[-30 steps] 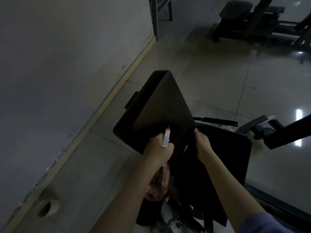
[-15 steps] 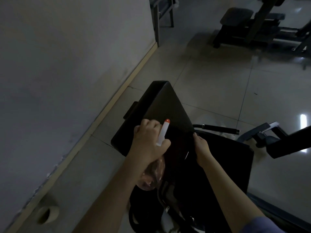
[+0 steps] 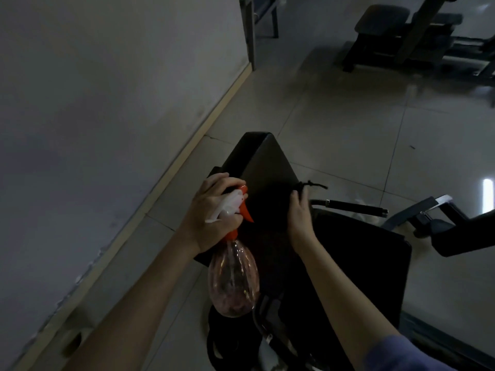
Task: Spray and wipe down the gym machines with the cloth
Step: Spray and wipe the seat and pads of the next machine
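A black padded gym machine (image 3: 270, 167) with a back pad and a seat pad (image 3: 361, 253) fills the middle of the view. My left hand (image 3: 211, 215) grips the white-and-orange trigger head of a clear pinkish spray bottle (image 3: 233, 279), which hangs below the hand beside the back pad. My right hand (image 3: 300, 212) holds a dark cloth (image 3: 308, 187) against the back pad near its right edge. The cloth is hard to make out against the dark pad; a frayed end sticks out above my fingers.
A grey wall (image 3: 107, 103) with a pale skirting runs along the left. A black handle bar (image 3: 353, 210) and a metal arm (image 3: 442, 218) jut out right of the pad. Another bench machine (image 3: 401, 30) stands at the far right on the tiled floor.
My left hand has lifted and turned the spray bottle, so its trigger head and body now show. My right hand has slid the cloth up the back pad.
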Available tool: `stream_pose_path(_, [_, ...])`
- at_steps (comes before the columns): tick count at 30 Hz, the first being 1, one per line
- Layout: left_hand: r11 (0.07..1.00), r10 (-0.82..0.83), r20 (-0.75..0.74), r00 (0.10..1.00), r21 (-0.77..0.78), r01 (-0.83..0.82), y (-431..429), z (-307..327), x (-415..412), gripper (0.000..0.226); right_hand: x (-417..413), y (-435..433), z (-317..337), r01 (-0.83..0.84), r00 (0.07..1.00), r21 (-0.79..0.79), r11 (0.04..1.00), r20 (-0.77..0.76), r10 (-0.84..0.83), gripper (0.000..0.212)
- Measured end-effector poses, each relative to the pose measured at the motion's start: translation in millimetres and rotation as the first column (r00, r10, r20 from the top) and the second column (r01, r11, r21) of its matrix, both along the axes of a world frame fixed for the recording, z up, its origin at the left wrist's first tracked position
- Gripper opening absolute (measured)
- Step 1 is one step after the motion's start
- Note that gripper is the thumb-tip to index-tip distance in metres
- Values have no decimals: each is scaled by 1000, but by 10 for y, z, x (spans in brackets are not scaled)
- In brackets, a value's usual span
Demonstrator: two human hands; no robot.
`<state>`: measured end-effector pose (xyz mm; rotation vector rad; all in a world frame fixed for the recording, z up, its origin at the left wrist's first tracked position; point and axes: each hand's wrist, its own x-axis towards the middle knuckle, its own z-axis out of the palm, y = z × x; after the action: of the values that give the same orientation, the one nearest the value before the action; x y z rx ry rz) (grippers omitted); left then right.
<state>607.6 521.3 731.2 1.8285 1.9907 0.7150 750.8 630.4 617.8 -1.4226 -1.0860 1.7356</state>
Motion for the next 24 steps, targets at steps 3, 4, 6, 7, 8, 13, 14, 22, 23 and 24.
stream_pose_path(3, [1000,0,53,999,22,-1,10,-65,-42,54,-371,-152,-38,-61,990,211,976,138,32,56])
stream_pose_path(4, [1000,-3,52,999,23,2,10,-77,-44,54,-423,-138,-72,-50,983,240,970,181,6,55])
stream_pose_path(6, [999,-22,22,1000,44,21,13,-91,-56,51,-444,22,-129,-30,977,266,963,211,-28,54])
stream_pose_path(7, [998,-30,9,1000,56,30,19,-88,-64,49,-436,157,-145,-19,975,264,964,217,-40,54])
stream_pose_path(8, [997,-33,-1,999,64,33,24,-83,-67,48,-430,309,-151,-3,973,242,970,225,-53,53])
stream_pose_path(13, [998,-10,2,1000,69,10,29,-107,-75,49,-500,425,-41,9,968,217,976,244,-63,52])
stream_pose_path(14, [997,-9,8,1000,74,8,25,-114,-80,49,-510,266,-36,-14,974,261,965,224,-47,52])
stream_pose_path(22, [991,-29,99,995,132,16,20,-113,-72,48,-386,284,-353,23,959,187,982,273,-74,54])
stream_pose_path(23, [991,-30,103,994,131,17,15,-109,-70,48,-399,344,-339,45,957,141,989,279,-83,55])
stream_pose_path(24, [991,-31,95,995,131,19,11,-109,-70,48,-420,344,-306,50,955,125,991,284,-84,56])
